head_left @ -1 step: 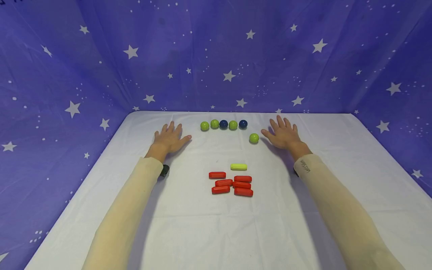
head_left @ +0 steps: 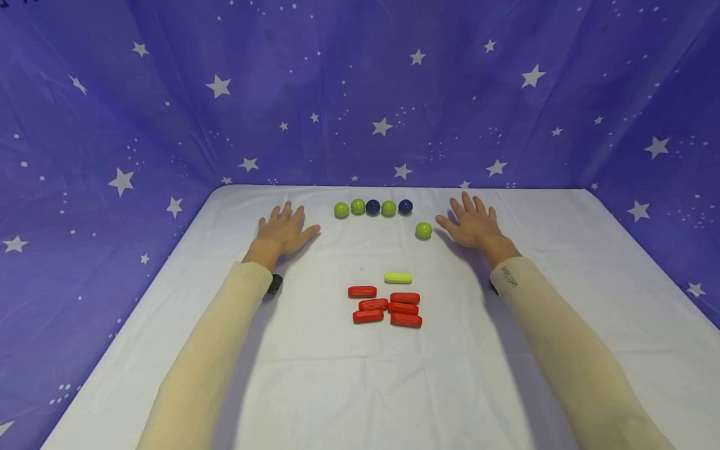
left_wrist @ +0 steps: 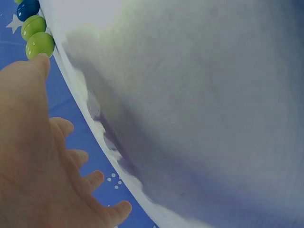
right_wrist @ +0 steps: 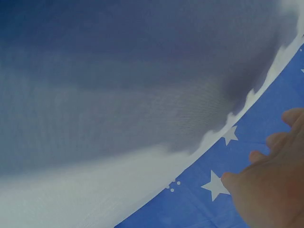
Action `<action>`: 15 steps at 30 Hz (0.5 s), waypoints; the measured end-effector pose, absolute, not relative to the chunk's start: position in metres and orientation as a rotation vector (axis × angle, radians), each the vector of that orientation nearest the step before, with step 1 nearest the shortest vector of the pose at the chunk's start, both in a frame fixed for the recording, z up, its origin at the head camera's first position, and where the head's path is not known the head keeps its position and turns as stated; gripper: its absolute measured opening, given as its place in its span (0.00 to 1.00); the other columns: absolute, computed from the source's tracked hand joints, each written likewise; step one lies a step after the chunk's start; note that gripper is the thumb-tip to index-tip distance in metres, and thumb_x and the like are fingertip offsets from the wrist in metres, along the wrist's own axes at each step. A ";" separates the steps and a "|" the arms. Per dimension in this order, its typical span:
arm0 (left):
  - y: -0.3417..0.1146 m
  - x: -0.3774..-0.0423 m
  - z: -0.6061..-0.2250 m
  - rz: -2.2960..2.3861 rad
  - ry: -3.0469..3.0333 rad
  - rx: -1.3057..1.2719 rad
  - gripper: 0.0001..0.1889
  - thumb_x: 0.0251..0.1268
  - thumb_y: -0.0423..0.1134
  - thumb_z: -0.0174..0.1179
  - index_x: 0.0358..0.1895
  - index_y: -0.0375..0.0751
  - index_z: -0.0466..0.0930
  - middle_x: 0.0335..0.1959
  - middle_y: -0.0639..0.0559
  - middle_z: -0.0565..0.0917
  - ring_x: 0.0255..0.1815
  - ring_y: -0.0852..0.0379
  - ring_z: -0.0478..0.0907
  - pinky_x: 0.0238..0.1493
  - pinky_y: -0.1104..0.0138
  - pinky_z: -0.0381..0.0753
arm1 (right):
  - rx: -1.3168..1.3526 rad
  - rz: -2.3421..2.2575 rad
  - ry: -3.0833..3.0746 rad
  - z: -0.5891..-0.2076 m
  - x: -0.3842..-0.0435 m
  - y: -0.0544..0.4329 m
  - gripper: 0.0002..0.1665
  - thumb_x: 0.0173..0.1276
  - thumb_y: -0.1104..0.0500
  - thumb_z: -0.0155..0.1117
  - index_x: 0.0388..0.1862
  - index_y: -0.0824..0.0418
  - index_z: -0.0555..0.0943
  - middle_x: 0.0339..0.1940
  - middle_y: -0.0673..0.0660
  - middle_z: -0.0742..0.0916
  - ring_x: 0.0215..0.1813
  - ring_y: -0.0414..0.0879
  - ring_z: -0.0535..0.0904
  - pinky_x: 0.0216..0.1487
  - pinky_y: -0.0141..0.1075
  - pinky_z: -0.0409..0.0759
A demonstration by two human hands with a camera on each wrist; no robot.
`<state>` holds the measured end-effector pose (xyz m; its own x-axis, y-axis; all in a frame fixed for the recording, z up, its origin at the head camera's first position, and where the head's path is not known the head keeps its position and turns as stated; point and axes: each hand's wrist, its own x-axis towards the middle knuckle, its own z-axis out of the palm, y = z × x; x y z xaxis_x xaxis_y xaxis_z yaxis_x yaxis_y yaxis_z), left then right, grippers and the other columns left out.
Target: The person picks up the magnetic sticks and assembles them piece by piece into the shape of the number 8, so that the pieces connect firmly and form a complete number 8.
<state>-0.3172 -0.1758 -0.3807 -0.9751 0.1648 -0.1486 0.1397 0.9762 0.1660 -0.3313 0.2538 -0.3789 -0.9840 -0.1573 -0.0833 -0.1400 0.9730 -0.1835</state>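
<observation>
My left hand is spread palm down over the left side of the white table, holding nothing. My right hand is spread the same way on the right, its thumb close to a glossy green ball. Between the hands, at the back, a row of shiny green balls and dark blue balls stretches across. Nearer the middle lie several short red ridged sticks in two loose columns, with one yellow stick just behind them. In the left wrist view the thumb overlaps a green ball.
A white cloth covers the table. Purple-blue fabric with white stars hangs behind it and along both sides. Dark devices sit at the wrists, under cream sleeves.
</observation>
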 end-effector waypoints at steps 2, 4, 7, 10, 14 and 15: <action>-0.175 -0.317 -0.381 0.224 2.964 0.232 0.45 0.71 0.71 0.32 0.80 0.42 0.42 0.79 0.35 0.39 0.77 0.32 0.35 0.68 0.33 0.39 | -0.224 -0.274 3.024 -0.379 -0.331 0.254 0.54 0.71 0.24 0.27 0.81 0.61 0.44 0.80 0.67 0.43 0.78 0.67 0.34 0.70 0.66 0.32; -0.174 -0.318 -0.381 0.217 2.966 0.235 0.45 0.71 0.71 0.32 0.80 0.42 0.43 0.79 0.35 0.40 0.77 0.32 0.35 0.68 0.33 0.39 | -0.218 -0.273 3.020 -0.380 -0.330 0.255 0.54 0.71 0.24 0.27 0.81 0.62 0.44 0.80 0.67 0.43 0.78 0.67 0.33 0.70 0.66 0.32; -0.173 -0.319 -0.382 0.215 2.969 0.235 0.45 0.72 0.71 0.32 0.80 0.42 0.42 0.79 0.35 0.40 0.77 0.32 0.35 0.68 0.33 0.39 | -0.205 -0.273 3.017 -0.381 -0.330 0.256 0.55 0.71 0.24 0.27 0.81 0.62 0.44 0.80 0.67 0.43 0.78 0.67 0.34 0.70 0.66 0.33; -0.173 -0.319 -0.382 0.216 2.967 0.231 0.45 0.72 0.71 0.32 0.80 0.42 0.42 0.79 0.35 0.39 0.77 0.32 0.35 0.69 0.33 0.39 | -0.199 -0.287 3.009 -0.381 -0.330 0.257 0.54 0.71 0.24 0.28 0.81 0.62 0.44 0.80 0.67 0.43 0.78 0.67 0.33 0.70 0.66 0.33; -0.175 -0.319 -0.382 0.208 2.968 0.229 0.45 0.71 0.71 0.32 0.80 0.42 0.42 0.79 0.35 0.39 0.77 0.32 0.34 0.69 0.33 0.38 | -0.207 -0.319 3.001 -0.380 -0.331 0.256 0.53 0.72 0.26 0.30 0.81 0.62 0.45 0.80 0.67 0.43 0.78 0.67 0.34 0.71 0.66 0.34; -0.175 -0.319 -0.382 0.204 2.976 0.232 0.45 0.71 0.71 0.32 0.80 0.42 0.42 0.79 0.35 0.39 0.78 0.32 0.34 0.69 0.34 0.38 | -0.216 -0.329 3.003 -0.380 -0.331 0.256 0.53 0.73 0.26 0.31 0.80 0.63 0.45 0.80 0.68 0.43 0.78 0.67 0.34 0.71 0.65 0.34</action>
